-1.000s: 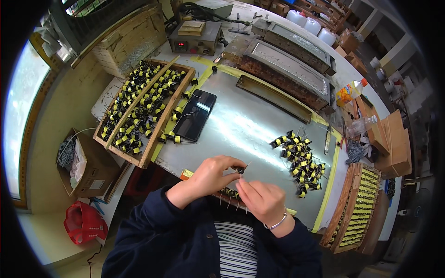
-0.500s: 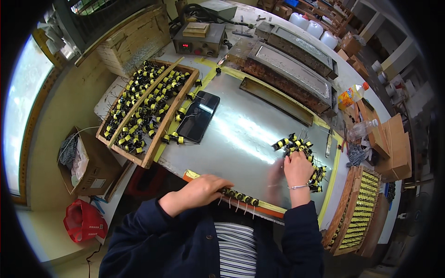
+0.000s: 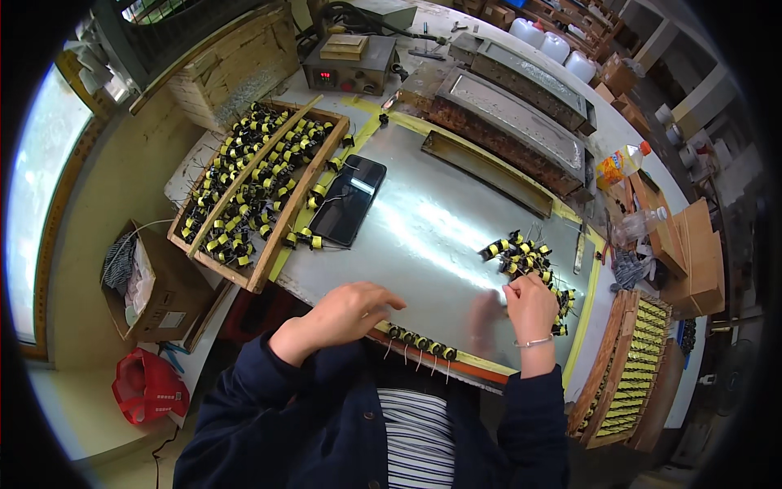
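My left hand (image 3: 346, 314) hovers over the front edge of a shiny metal sheet (image 3: 423, 261), fingers stretched out and holding nothing. Just beside it, a row of several small black-and-yellow wound coils (image 3: 420, 342) stands along that edge, their pale wire leads hanging down over the front. On the right part of the sheet lies a loose pile of the same coils (image 3: 521, 257). At the pile's near side is my right hand (image 3: 533, 311), its fingers pinched together. Whatever they hold, if anything, is hidden.
A wooden tray (image 3: 301, 205) full of coils sits at the left, with a black phone (image 3: 349, 202) beside it. Metal troughs (image 3: 513, 118) and a control box (image 3: 350, 69) stand behind. At the right are a wooden rack of coils (image 3: 631, 371) and an orange-capped bottle (image 3: 623, 165).
My left hand has lifted off the row of coils and moved slightly left, its fingers straightening. My right hand has drawn back a little toward me and to the right from the pile.
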### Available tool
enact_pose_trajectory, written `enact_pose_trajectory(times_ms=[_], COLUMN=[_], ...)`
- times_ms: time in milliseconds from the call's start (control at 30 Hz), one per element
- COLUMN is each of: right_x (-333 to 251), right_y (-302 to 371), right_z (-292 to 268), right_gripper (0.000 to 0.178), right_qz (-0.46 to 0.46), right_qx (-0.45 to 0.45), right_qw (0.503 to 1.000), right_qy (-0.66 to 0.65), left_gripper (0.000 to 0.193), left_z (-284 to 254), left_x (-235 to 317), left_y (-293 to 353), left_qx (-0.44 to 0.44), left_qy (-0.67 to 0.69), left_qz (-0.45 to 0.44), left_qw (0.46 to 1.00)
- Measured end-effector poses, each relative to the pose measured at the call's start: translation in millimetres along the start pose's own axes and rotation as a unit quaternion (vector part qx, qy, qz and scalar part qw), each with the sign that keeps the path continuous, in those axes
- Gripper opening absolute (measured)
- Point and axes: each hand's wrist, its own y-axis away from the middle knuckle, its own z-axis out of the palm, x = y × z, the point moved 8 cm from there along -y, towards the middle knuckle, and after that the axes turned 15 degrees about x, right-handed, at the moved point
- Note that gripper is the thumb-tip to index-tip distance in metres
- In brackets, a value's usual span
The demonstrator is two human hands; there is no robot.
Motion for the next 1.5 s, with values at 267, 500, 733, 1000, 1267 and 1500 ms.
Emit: enact_pose_trajectory(times_ms=[267, 500, 733, 1000, 1267, 1500], right_x=[-73.5, -94.6, -104.4, -121.7, -117.5, -135.1], right_y=[8.9, 15.5, 17.8, 16.5, 15.8, 22.3], right_z=[-34.6, -42.0, -49.5, -86.7, -83.5, -82.5], right_gripper=[0.010, 0.008, 0.009, 0.004, 0.011, 0.015], right_qz=[0.173, 0.171, 0.124, -0.155, -0.144, -0.256], right_qx=[-0.100, -0.119, -0.160, 0.095, 0.101, 0.103], right_qw=[0.865, 0.819, 0.802, 0.920, 0.936, 0.910], right_qy=[-0.461, -0.535, -0.562, -0.348, -0.305, -0.310], left_gripper=[0.033, 0.030, 0.027, 0.027, 0.029, 0.027], left_z=[0.3, 16.2, 4.6, -2.4, 8.3, -3.5], left_x=[35.2, 25.9, 39.4, 50.3, 35.8, 6.3], left_y=[-25.7, -25.2, -27.2, -30.5, -28.7, -17.9], left_qx=[0.131, 0.039, 0.056, 0.159, 0.101, 0.097], left_qy=[0.053, 0.122, 0.143, 0.018, 0.073, 0.082], left_qz=[0.007, -0.109, -0.029, 0.083, 0.033, -0.074], left_qw=[0.990, 0.986, 0.988, 0.984, 0.992, 0.989])
